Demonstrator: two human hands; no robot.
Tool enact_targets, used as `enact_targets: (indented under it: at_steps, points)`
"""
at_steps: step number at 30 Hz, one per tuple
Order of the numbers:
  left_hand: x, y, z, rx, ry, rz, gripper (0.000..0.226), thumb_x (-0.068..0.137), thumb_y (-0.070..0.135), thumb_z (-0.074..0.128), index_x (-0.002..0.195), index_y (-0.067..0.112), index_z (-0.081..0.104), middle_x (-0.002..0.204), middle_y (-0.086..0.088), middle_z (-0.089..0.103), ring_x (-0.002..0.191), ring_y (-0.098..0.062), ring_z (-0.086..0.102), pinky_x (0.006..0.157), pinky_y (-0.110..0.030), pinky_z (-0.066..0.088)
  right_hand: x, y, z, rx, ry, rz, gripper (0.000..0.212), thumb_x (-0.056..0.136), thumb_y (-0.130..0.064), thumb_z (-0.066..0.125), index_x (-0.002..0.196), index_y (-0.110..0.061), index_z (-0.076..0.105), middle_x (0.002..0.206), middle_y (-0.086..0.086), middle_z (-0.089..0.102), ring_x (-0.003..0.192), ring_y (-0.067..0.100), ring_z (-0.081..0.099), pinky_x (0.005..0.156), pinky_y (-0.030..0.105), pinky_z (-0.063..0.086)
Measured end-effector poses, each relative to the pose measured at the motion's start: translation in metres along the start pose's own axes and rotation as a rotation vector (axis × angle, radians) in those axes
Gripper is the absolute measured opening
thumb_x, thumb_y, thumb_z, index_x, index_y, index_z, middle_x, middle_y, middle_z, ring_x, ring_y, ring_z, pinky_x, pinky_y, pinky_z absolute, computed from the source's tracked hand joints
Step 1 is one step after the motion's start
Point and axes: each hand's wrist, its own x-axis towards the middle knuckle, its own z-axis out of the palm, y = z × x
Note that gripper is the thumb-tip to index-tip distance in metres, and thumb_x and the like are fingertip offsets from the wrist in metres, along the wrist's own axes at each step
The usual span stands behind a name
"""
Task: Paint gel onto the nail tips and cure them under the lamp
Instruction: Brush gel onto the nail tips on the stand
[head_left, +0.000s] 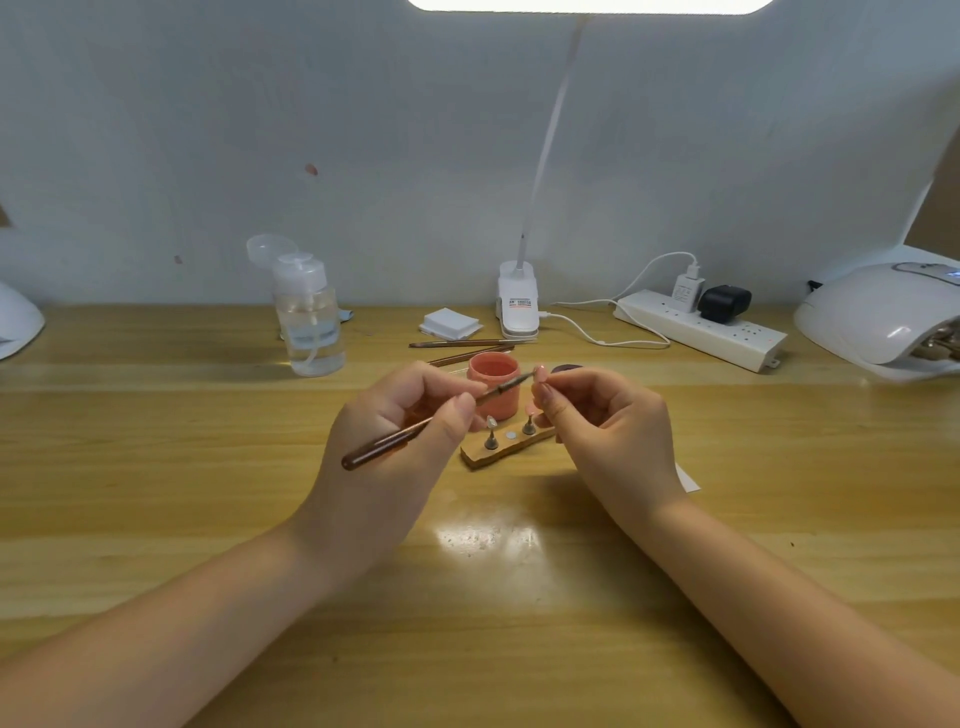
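Left hand (395, 426) holds the brush (436, 415) in a pinch grip; right hand (602, 415) pinches the nail tip (540, 372) just above the gel pot (493, 384) — bristles touching it. Risks: gel smearing onto fingertips, or the tip twisting out. Curing lamp (883, 322) sits at 2 o'clock — a long carry with wet gel.

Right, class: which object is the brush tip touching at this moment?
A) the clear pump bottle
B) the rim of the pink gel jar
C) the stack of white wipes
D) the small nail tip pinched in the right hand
D: the left hand holds the brush, whose tip meets the nail tip pinched in the right hand, in front of the pink gel jar.
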Motion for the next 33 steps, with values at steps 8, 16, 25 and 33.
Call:
enact_targets:
  at_steps: [8, 16, 25, 33]
  points:
    - [-0.0006, 0.0052, 0.0015, 0.053, 0.000, 0.046, 0.015, 0.087, 0.023, 0.059, 0.097, 0.020, 0.070, 0.085, 0.012, 0.074, 0.085, -0.005, 0.068, 0.072, -0.011, 0.047, -0.0003, -0.0014, -0.0002, -0.025, -0.001, -0.009, 0.023, 0.084, -0.007, 0.071, 0.086, -0.030, 0.070, 0.077, -0.003, 0.072, 0.071, 0.015, 0.070, 0.069, 0.043, 0.058]
    - [-0.0009, 0.0060, -0.0041, 0.219, 0.033, 0.113, 0.018, 0.080, 0.040, 0.051, 0.085, 0.033, 0.067, 0.078, 0.015, 0.068, 0.086, -0.015, 0.062, 0.076, -0.028, 0.047, -0.0003, -0.0016, 0.0002, -0.055, 0.001, -0.012, 0.020, 0.084, -0.007, 0.071, 0.085, -0.027, 0.070, 0.075, -0.004, 0.072, 0.070, 0.013, 0.069, 0.068, 0.040, 0.058]
    - [-0.0009, 0.0040, -0.0023, 0.163, -0.005, 0.088, 0.012, 0.082, 0.031, 0.057, 0.086, 0.026, 0.067, 0.078, 0.014, 0.069, 0.083, -0.006, 0.063, 0.073, -0.014, 0.045, -0.0003, -0.0025, -0.0006, -0.051, -0.003, 0.009, 0.022, 0.086, -0.009, 0.070, 0.085, -0.031, 0.067, 0.075, -0.004, 0.071, 0.070, 0.013, 0.069, 0.069, 0.041, 0.058]
    - [-0.0017, 0.0019, 0.0026, 0.113, -0.007, 0.068, 0.013, 0.088, 0.020, 0.058, 0.092, 0.019, 0.070, 0.079, 0.011, 0.072, 0.081, -0.003, 0.066, 0.069, -0.007, 0.044, -0.0011, -0.0029, 0.0008, -0.050, -0.016, -0.004, 0.022, 0.085, -0.008, 0.070, 0.085, -0.030, 0.068, 0.076, -0.003, 0.072, 0.071, 0.015, 0.070, 0.068, 0.042, 0.059]
